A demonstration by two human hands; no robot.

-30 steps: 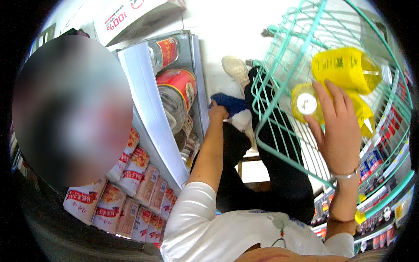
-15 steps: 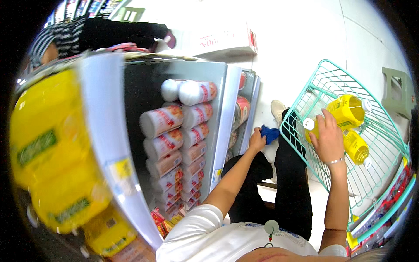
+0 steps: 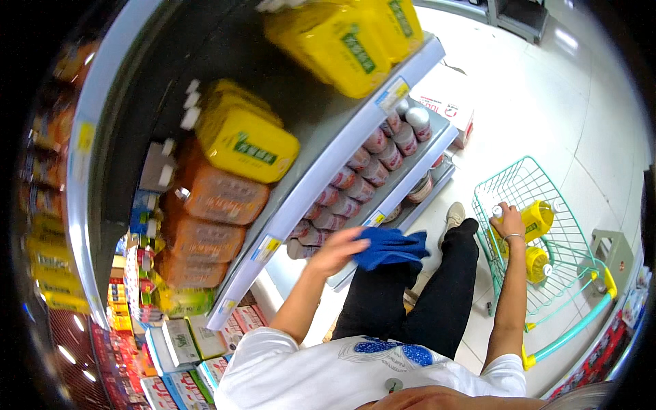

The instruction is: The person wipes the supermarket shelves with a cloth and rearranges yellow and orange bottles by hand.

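A blue cloth [image 3: 393,248] hangs from my left hand [image 3: 336,251], whose fingers close on its edge. That hand is above my left thigh, near the front of the lower shelf. Inside the green wire shopping cart [image 3: 526,158], my right hand [image 3: 509,222] grips a yellow bottle with a white cap [image 3: 497,212]. My fingers hide most of that bottle. Lying beside it in the cart are an upper yellow bottle [image 3: 538,219] and a lower yellow bottle [image 3: 538,263].
Shelves on my left hold yellow packs [image 3: 256,140], orange multipacks [image 3: 222,195] and several rows of cans [image 3: 372,171]. A white carton [image 3: 447,113] is on the floor beyond them. Right of the cart stands a grey-green stool [image 3: 611,253]. The cart's turquoise handle [image 3: 567,342] is near my right arm.
My view has swung left, bringing more shelving into sight. The left hand has come up and nearer with the cloth, which now spreads wider. My right hand stays on the bottle in the cart.
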